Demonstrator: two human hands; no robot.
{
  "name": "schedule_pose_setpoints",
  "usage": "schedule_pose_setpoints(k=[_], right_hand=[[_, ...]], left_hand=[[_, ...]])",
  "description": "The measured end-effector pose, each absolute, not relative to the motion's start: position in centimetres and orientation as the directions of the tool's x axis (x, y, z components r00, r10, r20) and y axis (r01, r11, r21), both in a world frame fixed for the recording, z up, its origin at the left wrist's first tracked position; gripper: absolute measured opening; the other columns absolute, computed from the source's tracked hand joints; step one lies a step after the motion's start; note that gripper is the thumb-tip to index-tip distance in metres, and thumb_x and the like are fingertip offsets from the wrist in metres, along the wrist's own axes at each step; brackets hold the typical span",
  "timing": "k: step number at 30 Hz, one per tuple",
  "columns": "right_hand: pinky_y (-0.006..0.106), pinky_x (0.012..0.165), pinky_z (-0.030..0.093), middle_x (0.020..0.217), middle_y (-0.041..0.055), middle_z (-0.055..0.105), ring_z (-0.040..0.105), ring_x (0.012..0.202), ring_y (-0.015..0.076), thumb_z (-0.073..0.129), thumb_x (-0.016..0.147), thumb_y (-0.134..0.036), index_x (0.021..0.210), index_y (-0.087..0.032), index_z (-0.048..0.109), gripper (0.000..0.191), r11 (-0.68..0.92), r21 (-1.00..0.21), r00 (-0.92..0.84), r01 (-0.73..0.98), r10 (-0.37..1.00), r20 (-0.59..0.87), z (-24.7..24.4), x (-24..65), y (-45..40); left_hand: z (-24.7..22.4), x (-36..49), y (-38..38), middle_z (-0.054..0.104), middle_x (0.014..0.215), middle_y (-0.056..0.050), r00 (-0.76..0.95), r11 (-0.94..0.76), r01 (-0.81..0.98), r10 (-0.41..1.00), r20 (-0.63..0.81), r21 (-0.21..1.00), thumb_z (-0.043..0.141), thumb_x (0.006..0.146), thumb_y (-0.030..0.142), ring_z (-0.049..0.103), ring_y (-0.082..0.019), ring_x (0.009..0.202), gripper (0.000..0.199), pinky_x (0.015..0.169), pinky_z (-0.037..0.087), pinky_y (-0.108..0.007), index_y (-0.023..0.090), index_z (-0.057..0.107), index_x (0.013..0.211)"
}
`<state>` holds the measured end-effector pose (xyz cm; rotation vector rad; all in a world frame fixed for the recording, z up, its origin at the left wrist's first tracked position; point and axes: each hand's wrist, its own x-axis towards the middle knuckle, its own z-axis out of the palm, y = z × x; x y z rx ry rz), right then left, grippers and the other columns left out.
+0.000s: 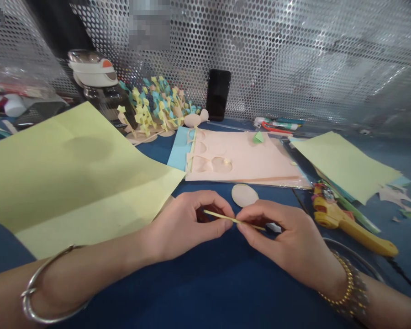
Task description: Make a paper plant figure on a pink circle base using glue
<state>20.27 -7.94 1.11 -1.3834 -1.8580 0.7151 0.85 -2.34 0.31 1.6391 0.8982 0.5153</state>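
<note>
2 pinches hold narrow yellow paper strip (pixel 233 220) above blue work mat (pixel 205 292): left hand (pixel 188 224) fingers clenched on 1 end, right hand (pixel 277 233) fingertips grasping other. Strip appears light, flimsy, prone to bending; best held near ends, gently. Pale oval paper disc (pixel 245 195) lies just beyond, untouched.

We're at a paper-craft bench, prob a small workshop or hobby room. Evidence: blue tabletop (pixel 205 292), perforated metal screen (pixel 277 55) behind, colored paper sheets (pixel 68 178), cut scraps (pixel 395 196), yellow glue gun (pixel 342 221) (looks like one), paper models (pixel 154 105) on round bases. Also phone (pixel 218 94) standing at back of bench.
</note>
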Motion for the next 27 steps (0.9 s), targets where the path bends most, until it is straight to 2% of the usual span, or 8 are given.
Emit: schedule_pose_setpoints(k=[10,20,27], right_hand=[[0.013,0.061,0.052,0.073,-0.0052,0.069,0.063,0.063,0.0074,0.062,0.079,-0.015,0.081,-0.023,0.066,0.009,0.299,-0.758,-0.197,0.58,0.954,0.225,1.0,20.2,-7.8],[0.015,0.061,0.053,0.073,-0.0033,0.07,0.065,0.064,0.0096,0.061,0.078,-0.014,0.081,-0.021,0.066,0.01,0.277,-0.773,-0.212,0.571,0.959,0.187,1.1,20.2,-8.0],[0.014,0.062,0.052,0.073,-0.0041,0.069,0.064,0.064,0.0082,0.06,0.079,-0.014,0.081,-0.021,0.065,0.009,0.274,-0.762,-0.207,0.586,0.96,0.186,1.3,20.1,-7.9]], left_hand=[[1.3,1.0,-2.3,0.064,0.074,0.002,0.616,-0.068,0.327,0.771,-0.159,0.942,0.063,0.078,0.025,0.056,-0.011,0.065,0.008,0.058,0.044,-0.021,0.018,0.065,0.082],[1.4,1.1,-2.3,0.066,0.078,0.001,0.627,-0.055,0.335,0.758,-0.179,0.941,0.063,0.079,0.025,0.059,-0.012,0.069,0.008,0.062,0.046,-0.022,0.019,0.065,0.084],[0.7,0.9,-2.4,0.065,0.076,0.003,0.625,-0.092,0.292,0.772,-0.117,0.952,0.062,0.081,0.027,0.059,-0.01,0.067,0.008,0.06,0.046,-0.019,0.02,0.065,0.084]])
